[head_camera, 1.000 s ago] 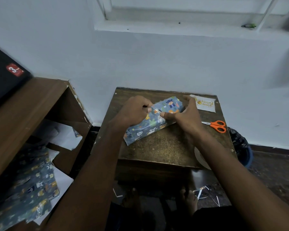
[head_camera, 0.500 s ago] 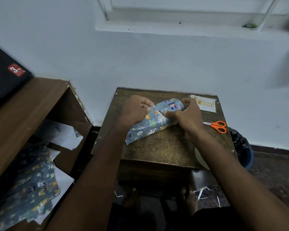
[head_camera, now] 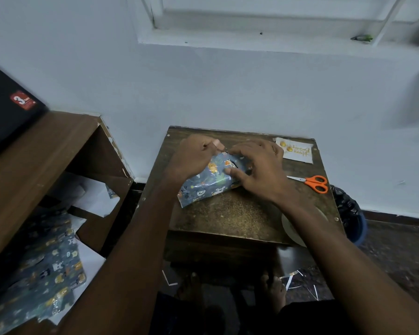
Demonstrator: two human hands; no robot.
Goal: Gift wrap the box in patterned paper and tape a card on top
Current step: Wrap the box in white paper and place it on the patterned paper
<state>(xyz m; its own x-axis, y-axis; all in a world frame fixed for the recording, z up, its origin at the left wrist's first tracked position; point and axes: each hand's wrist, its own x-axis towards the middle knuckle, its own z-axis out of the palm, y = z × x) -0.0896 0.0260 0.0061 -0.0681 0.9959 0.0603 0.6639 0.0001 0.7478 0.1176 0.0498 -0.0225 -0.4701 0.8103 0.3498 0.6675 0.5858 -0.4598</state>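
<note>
- My left hand [head_camera: 194, 158] sits curled over the far left end of the small box wrapped in blue animal-print paper [head_camera: 208, 181], fingers bent down onto the paper's edge there.
- My right hand [head_camera: 257, 165] lies across the box's right half, fingers spread and pressing down, the thumb laid flat along the near side; I cannot tell whether any finger hooks under the far edge.
- The box lies slantwise between and under both hands, its near left corner poking out towards me, on the dark, worn wooden table [head_camera: 228, 216].
- Just beyond my right hand, at the table's far right corner, lies a white greeting card with yellow lettering [head_camera: 295, 151].
- Orange-handled scissors [head_camera: 312, 182] lie near the right edge, apart from the box.
- A pale round roll, likely tape [head_camera: 290, 228], shows partly under my right forearm.
- To the left, a brown wooden shelf [head_camera: 46, 151] holds loose sheets of the same blue paper [head_camera: 39, 274].
</note>
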